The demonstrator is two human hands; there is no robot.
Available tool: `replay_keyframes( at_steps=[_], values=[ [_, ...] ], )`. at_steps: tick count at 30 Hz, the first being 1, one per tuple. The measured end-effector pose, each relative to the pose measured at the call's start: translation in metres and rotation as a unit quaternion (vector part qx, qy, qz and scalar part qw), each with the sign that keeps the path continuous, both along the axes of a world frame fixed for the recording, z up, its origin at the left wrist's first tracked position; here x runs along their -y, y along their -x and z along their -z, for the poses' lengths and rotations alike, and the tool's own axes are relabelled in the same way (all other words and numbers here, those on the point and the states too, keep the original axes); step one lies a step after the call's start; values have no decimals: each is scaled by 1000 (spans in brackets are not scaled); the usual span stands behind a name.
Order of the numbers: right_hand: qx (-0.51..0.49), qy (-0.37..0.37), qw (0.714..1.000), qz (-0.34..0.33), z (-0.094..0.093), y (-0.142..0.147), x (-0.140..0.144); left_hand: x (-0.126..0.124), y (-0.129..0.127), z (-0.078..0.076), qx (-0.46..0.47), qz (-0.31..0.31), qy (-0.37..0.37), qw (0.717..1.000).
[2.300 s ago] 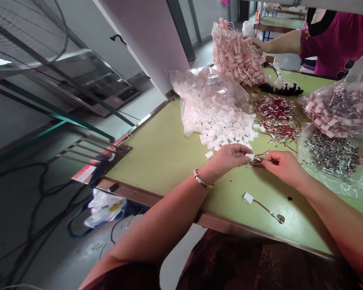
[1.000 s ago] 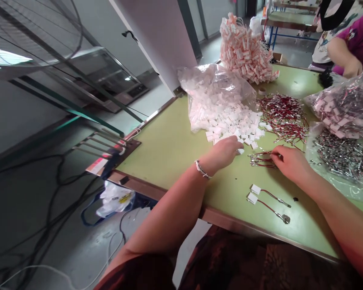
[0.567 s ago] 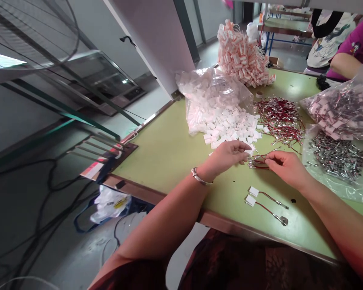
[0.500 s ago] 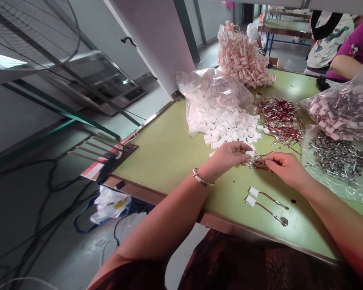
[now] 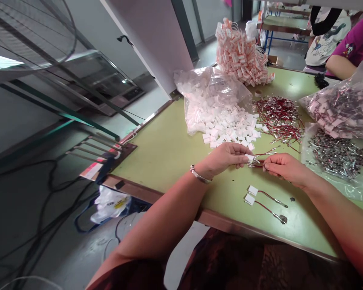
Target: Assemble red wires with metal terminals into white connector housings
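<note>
My left hand (image 5: 225, 159) is closed, pinching a small white plastic connector housing (image 5: 249, 158) between thumb and fingers. Facing it, my right hand (image 5: 286, 167) pinches a red wire (image 5: 260, 161), whose metal-tipped end points at the housing. Whether the tip is inside the housing cannot be told. A few loose red wires lie on the table just behind and under my fingers. Nearer to me, two white housings, an upper one (image 5: 253, 190) and a lower one (image 5: 249, 199), each have a red wire ending in a metal terminal.
Beyond my left hand, white housings (image 5: 226, 129) spill from a clear plastic bag (image 5: 213, 86). A pile of red wires (image 5: 278, 114) lies behind my right hand. Metal terminals (image 5: 335, 155) rest on plastic at right, beside a filled bag (image 5: 345, 108). A co-worker's arm (image 5: 343, 66) shows beyond.
The housing and the wire end have come closer together between my hands. My right hand has shifted slightly; the pieces on the table stay put as the view moves a little.
</note>
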State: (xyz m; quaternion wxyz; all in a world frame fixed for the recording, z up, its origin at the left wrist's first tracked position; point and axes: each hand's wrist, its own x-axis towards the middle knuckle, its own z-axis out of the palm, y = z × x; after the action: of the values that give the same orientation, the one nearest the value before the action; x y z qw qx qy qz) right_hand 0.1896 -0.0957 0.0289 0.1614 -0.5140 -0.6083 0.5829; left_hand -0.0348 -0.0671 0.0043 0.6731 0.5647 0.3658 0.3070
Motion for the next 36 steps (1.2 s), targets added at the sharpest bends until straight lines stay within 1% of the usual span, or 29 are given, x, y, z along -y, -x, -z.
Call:
replay_keyframes(
  at_steps=[3, 6, 9, 12, 14, 17, 20, 23, 26, 30, 32, 34, 36],
  values=[
    [40, -19, 999, 12, 1, 2, 0, -1, -1, 5, 17, -7, 21, 1000],
    [69, -53, 996, -2, 4, 3, 0, -1, -2, 8, 22, -2, 35, 999],
    [55, -70, 996, -10, 6, 1, 0, -1, -2, 7, 15, 19, 35, 999],
    [33, -76, 997, 0, 3, -1, -1, -1, -2, 4, 17, 0, 36, 999],
    [18, -72, 997, 9, 0, -1, -1, -1, -2, 4, 21, -3, 50, 999],
    [1, -65, 998, 4, -2, -1, -1, -1, -3, 6, 37, 22, 67, 997],
    [-9, -56, 998, 2, -1, 0, 0, -1, -4, 7, 52, 42, 62, 996],
    [4, -52, 999, 14, 1, 0, 0, -1, -4, 8, 53, 51, 60, 996],
    [42, -78, 996, 32, 2, 0, 0, 0, -4, 7, 49, 42, 64, 996],
    [61, -98, 993, 28, 5, 2, 2, 1, -6, 6, 52, 34, 53, 997],
    [64, -112, 991, 27, 7, 4, 3, 3, -9, 5, 27, 32, 39, 998],
    [77, -141, 987, 23, 9, 6, 5, 5, -13, 5, -5, 28, 29, 999],
    [91, -173, 981, 1, 10, 7, 6, 9, -18, 4, -24, 35, 29, 999]
  ],
)
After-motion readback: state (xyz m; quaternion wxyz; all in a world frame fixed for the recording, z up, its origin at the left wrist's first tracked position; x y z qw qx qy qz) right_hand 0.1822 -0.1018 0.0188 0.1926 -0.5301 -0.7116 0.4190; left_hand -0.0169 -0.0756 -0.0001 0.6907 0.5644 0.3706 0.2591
